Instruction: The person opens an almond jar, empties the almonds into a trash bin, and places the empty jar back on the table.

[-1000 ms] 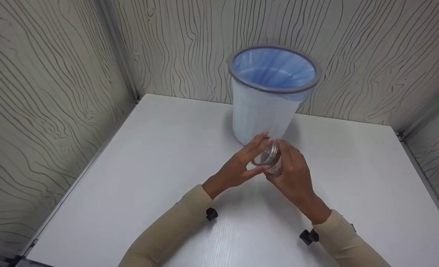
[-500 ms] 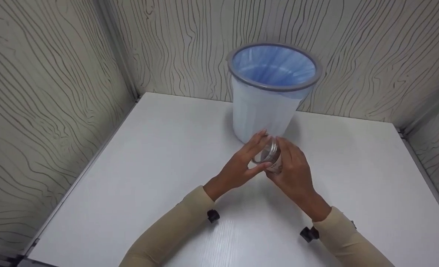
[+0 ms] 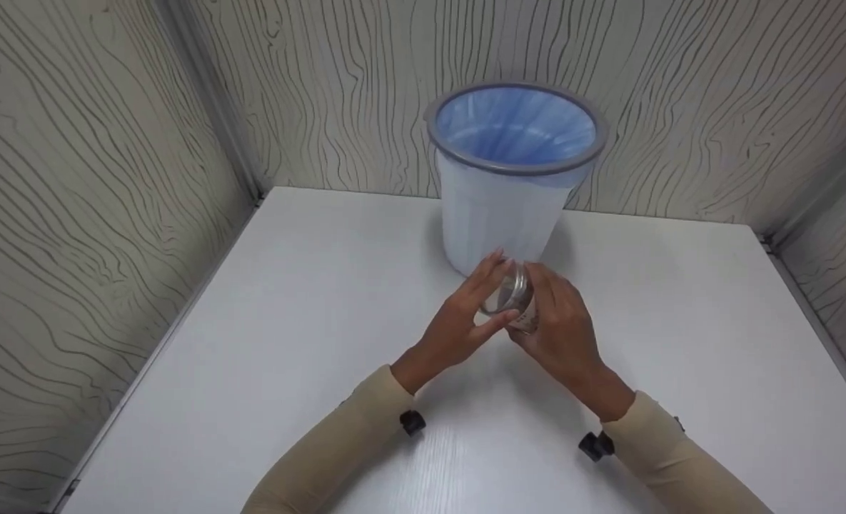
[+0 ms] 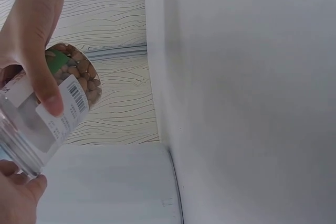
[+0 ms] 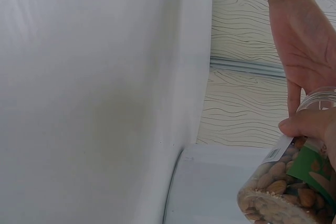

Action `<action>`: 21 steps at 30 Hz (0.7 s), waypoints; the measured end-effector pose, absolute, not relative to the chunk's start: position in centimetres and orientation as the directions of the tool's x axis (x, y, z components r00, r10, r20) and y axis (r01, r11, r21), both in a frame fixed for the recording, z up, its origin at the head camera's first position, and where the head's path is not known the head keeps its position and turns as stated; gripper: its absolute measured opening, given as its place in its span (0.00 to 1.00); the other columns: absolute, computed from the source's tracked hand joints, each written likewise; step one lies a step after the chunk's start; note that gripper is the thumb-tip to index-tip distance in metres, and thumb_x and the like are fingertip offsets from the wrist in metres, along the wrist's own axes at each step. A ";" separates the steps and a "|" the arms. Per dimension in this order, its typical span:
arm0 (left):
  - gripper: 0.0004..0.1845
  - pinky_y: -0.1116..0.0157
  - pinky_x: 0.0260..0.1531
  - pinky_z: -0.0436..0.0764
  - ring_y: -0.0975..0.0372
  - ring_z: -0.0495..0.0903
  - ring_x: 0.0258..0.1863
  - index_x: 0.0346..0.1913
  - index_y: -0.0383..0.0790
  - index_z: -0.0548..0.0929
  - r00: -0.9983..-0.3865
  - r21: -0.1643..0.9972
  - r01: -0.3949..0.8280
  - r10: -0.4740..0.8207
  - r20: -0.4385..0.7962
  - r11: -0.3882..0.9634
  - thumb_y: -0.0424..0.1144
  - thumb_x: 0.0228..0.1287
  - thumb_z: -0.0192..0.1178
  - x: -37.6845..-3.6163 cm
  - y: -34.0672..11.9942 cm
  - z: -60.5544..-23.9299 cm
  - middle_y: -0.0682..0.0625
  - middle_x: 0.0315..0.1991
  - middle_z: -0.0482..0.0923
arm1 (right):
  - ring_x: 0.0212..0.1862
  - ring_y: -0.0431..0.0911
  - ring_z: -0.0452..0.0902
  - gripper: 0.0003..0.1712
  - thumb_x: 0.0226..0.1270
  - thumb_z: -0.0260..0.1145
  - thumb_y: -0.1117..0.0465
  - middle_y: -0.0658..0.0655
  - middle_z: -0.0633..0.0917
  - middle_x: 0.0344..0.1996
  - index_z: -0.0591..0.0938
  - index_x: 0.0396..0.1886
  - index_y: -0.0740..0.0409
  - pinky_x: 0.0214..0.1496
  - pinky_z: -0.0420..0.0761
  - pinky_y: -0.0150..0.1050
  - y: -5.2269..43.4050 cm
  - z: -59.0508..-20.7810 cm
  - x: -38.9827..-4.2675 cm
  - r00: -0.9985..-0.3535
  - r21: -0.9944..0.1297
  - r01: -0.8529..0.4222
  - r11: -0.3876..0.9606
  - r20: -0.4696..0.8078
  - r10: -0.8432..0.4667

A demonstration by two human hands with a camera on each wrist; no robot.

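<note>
A clear jar of almonds (image 3: 526,319) is held tilted above the table, in front of the bin. My right hand (image 3: 564,332) grips its body; in the left wrist view the right thumb lies across the jar's white barcode label (image 4: 67,109). My left hand (image 3: 457,325) holds the clear, ridged lid end (image 3: 514,285) between thumb and fingers. Almonds (image 5: 278,182) lie toward the jar's base, beside a green label (image 5: 310,166), in the right wrist view. Part of the lid is hidden behind the left fingers.
Just beyond the hands stands a white bin (image 3: 497,214) with a grey rim and a blue liner. The white table (image 3: 308,300) is bounded by wood-grain patterned walls (image 3: 351,93) at the back and sides.
The head view has shifted slightly. Both hands keep their hold on the jar and its lid end, with hardly any visible movement.
</note>
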State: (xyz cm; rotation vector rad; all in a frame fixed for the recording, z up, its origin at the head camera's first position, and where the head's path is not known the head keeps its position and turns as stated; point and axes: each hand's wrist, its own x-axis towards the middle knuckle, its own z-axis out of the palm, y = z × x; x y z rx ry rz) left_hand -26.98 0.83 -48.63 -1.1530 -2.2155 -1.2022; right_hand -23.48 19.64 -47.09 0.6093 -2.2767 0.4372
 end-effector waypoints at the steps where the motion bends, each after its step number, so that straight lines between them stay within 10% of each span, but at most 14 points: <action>1: 0.39 0.62 0.71 0.63 0.58 0.53 0.79 0.82 0.47 0.55 -0.601 0.524 0.797 0.483 0.637 0.301 0.51 0.76 0.58 -26.9 0.9 -48.7 0.47 0.82 0.49 | 0.62 0.59 0.76 0.57 0.39 0.88 0.61 0.67 0.79 0.61 0.69 0.70 0.67 0.65 0.75 0.56 19.7 -47.1 -23.5 -0.622 -0.126 -0.542 0.831 0.725 -0.296; 21: 0.38 0.55 0.72 0.64 0.57 0.51 0.79 0.82 0.49 0.55 -0.655 0.593 0.750 0.459 0.601 0.294 0.53 0.76 0.56 -26.2 0.9 -48.6 0.48 0.82 0.49 | 0.60 0.59 0.78 0.58 0.33 0.90 0.60 0.65 0.79 0.61 0.71 0.68 0.69 0.65 0.76 0.56 19.5 -47.4 -23.4 -0.582 -0.085 -0.541 0.837 0.756 -0.300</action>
